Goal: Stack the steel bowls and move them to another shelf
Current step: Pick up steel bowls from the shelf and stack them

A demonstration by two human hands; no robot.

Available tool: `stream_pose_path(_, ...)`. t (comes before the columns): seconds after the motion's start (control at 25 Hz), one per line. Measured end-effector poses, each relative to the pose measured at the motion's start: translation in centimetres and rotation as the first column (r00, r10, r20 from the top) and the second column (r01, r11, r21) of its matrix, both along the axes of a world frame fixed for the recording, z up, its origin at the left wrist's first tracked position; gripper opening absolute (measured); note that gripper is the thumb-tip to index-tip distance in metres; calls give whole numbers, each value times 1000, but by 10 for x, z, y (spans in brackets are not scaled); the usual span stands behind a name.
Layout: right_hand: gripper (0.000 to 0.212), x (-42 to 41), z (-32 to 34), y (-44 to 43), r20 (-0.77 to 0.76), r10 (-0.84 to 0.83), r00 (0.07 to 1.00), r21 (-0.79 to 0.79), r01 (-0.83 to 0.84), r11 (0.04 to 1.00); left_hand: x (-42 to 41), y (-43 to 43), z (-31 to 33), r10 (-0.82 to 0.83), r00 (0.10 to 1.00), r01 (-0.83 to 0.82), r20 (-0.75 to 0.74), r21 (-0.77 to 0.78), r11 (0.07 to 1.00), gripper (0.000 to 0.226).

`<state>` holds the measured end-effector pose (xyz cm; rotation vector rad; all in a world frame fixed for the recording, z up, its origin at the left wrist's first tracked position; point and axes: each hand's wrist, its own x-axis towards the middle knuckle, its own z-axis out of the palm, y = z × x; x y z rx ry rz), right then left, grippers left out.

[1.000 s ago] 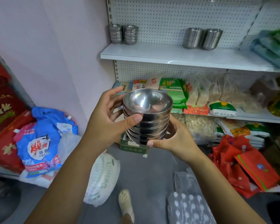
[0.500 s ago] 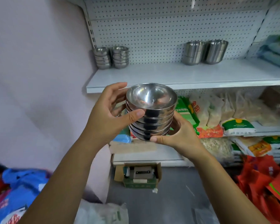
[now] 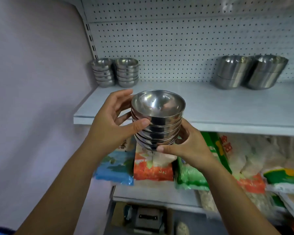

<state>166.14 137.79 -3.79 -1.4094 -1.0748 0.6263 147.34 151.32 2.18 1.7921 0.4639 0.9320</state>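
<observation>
Bowl stack (image 3: 157, 122) is in mid-air in front of the white shelf (image 3: 227, 106), roughly level with its front edge and not resting on it. Left hand (image 3: 112, 122) wraps the stack's left side, thumb across the front of the upper bowls, fingers behind. Right hand (image 3: 188, 146) cups the lower right, thumb along the front of the bottom bowl. Both hands are clamped on the stack. The top bowl sits open side up.

Shelf is a flat white board with white pegboard (image 3: 176, 39) behind.
- Back left corner: first small stack (image 3: 103, 72) of steel bowls, second small stack (image 3: 127, 72) just beside it.
- Back right: first deep stack (image 3: 232, 72) of bigger bowls, second deep stack (image 3: 266, 72) touching it and tilted.

Lilac wall (image 3: 32, 82) is left of the shelving. The lower shelf (image 3: 151, 195) carries food packets (image 3: 153, 168) in blue, orange and green. Cardboard box (image 3: 146, 217) sits at the bottom, with a pale shoe (image 3: 182, 228) just right of it.
</observation>
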Motion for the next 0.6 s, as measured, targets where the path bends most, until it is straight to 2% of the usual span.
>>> stream_pose_path(0.32, 78, 160, 22, 144, 85, 196, 977, -52, -192, 980, 128, 101, 13, 161, 987, -161, 7, -8, 987, 96)
stream_pose_path(0.6, 66, 219, 0, 243, 21, 240, 971, -97, -237, 967, 197, 175, -9, 254, 967, -253, 12, -68, 965, 89)
